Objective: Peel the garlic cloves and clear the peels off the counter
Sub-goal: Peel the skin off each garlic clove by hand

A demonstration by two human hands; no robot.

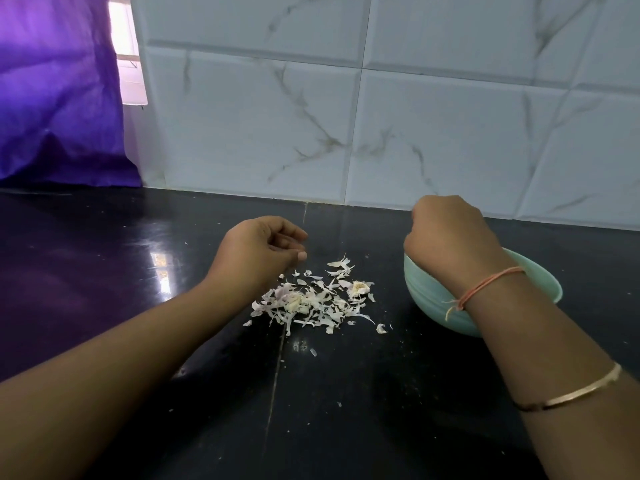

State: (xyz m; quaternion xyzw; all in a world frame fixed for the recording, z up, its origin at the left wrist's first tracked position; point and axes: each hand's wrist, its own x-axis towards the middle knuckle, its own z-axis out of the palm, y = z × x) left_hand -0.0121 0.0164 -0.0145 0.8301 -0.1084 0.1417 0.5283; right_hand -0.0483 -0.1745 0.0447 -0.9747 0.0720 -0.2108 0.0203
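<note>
Two grips: left hand (258, 252) released beside the peels (313, 301), right hand (450, 237) over the bowl (427, 301) rim, curled, contents hidden.

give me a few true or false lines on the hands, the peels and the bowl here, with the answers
1. The garlic peels lie in a pile on the counter, outside the bowl. True.
2. The bowl is red. False: it is pale green.
3. The right hand is above the bowl with its fingers curled. True.
4. The left hand grips a knife. False: its fingers are loosely curled near the peels, with nothing seen in them.
5. The curtain hangs behind the bowl. False: the purple curtain is at the far left, away from the bowl.
</note>
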